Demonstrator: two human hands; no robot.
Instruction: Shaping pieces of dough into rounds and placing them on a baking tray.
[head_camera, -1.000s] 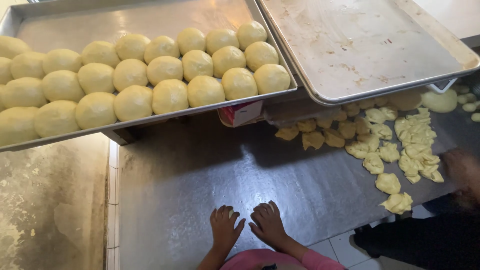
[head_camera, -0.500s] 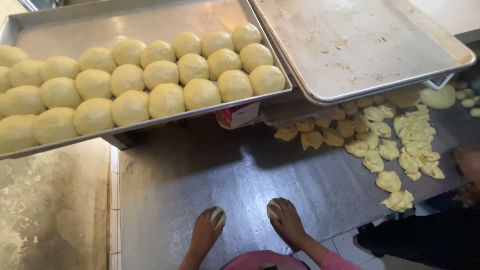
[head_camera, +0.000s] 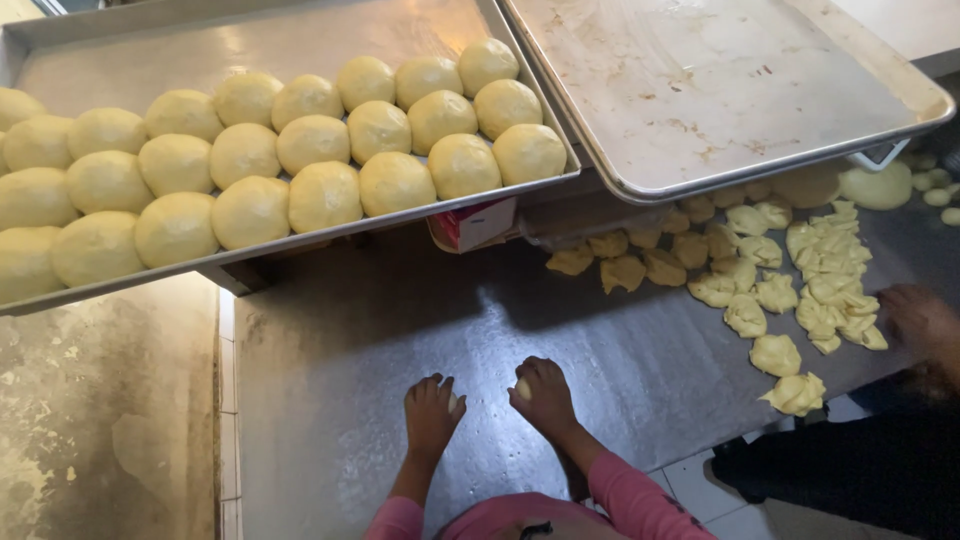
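Left tray (head_camera: 60, 40) holds three rows of dough balls (head_camera: 300, 150); right tray (head_camera: 720, 90) is bare. Left hand (head_camera: 430, 415) and right hand (head_camera: 543, 398) each cup a dough piece (fingers curled); many raw scraps (head_camera: 800, 290) remain.

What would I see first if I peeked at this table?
Rows of round yellow dough balls fill the tray at upper left. Below, the left hand and right hand each press a small dough piece on the metal table. Rough dough scraps lie at right.
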